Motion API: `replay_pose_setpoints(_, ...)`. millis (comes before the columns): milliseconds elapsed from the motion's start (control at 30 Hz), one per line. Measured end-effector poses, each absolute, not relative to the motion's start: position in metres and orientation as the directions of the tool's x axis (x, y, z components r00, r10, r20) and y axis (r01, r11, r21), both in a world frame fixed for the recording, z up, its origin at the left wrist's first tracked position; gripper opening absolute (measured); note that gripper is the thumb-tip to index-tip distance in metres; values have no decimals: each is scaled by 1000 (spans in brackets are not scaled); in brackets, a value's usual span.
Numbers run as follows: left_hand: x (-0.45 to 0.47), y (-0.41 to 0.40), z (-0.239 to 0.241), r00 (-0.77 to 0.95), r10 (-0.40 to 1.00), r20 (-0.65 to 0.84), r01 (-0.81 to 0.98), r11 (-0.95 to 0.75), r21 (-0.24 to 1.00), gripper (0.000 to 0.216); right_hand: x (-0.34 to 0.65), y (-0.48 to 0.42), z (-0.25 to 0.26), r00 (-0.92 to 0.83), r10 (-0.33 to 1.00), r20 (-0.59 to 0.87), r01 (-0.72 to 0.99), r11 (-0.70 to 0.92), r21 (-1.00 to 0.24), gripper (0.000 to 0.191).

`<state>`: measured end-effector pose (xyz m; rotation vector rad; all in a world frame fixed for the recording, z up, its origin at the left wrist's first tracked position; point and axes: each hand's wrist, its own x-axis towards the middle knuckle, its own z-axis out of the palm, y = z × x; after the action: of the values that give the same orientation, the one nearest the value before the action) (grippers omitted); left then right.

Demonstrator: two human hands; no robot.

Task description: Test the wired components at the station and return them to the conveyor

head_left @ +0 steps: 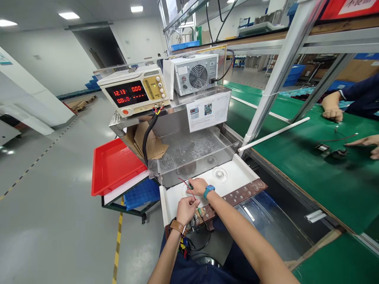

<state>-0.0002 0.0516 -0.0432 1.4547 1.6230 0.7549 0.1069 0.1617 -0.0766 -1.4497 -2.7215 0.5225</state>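
Holding a tiny green part with a thin red wire, the right hand has its fingers closed on it, over the left end of the white tray. The left hand is just beside it with fingers pinched together, but I cannot tell if they grip the wire. The part looks light and easy to break, and the wire looks soft and bendy, so hold the part by its sides.
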Motion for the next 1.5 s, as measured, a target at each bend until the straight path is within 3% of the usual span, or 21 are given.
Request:
replay_pose_setpoints(900, -2, 51, -52, -36, 982, -187, 433, 184, 882, 25, 101, 155, -68, -556, 824, -107, 803, 499, -325, 41)
replay_pose_setpoints(1267, -3, 55, -55, -36, 988, -150, 421, 151, 894, 45, 101, 151, -57, -565, 823, -57, 788, 518, -331, 38)
replay_pose_setpoints(1333, -3, 55, -51, -39, 992, -119, 431, 124, 894, 51, 101, 149, -53, -539, 842, -17, 785, 495, -371, 33)
replay_pose_setpoints(1400, -4, 55, -50, -82, 993, -84, 417, 111, 902, 54, 104, 150, -47, -430, 900, 76, 769, 409, -492, 30)
replay_pose_setpoints(1500, -10, 60, -58, -172, 977, -127, 324, 178, 929, 59, 129, 163, -34, -28, 975, 222, 582, 196, -789, 29)
